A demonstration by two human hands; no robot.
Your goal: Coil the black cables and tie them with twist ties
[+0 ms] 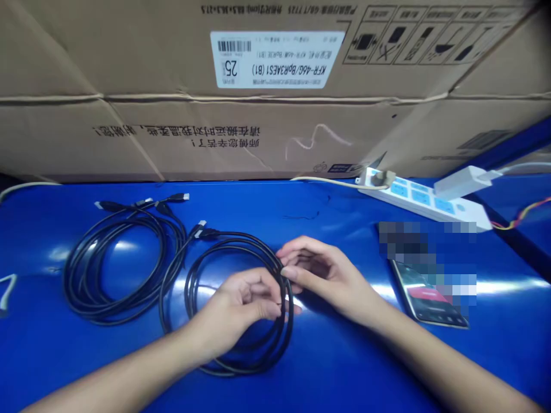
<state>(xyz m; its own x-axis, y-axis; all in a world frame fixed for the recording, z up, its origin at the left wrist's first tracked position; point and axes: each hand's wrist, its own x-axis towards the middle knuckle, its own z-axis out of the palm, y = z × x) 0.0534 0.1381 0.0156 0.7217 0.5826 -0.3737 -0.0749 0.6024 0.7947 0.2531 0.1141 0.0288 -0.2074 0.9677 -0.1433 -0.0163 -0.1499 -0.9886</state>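
Note:
A coiled black cable (289, 330) lies in several loops on the blue surface. My left hand (241, 307) reaches over the coil and pinches the loops on their right side, with its fingertips partly behind them. Just above that spot, my right hand (331, 275) holds the same bundle between thumb and fingers from the right. Near the coil's upper left are metal-ended plugs (200, 229). A second black cable coil (69, 281) rests to the left, with several plugs at its top; the two coils come close at their edges.
Behind the blue surface (336, 367) stands a big cardboard box (172, 69) with upside-down print and a white label. At the right is a white power strip (469, 215) with a charger (462, 180) plugged in. A phone (439, 310), partly pixelated, lies below it.

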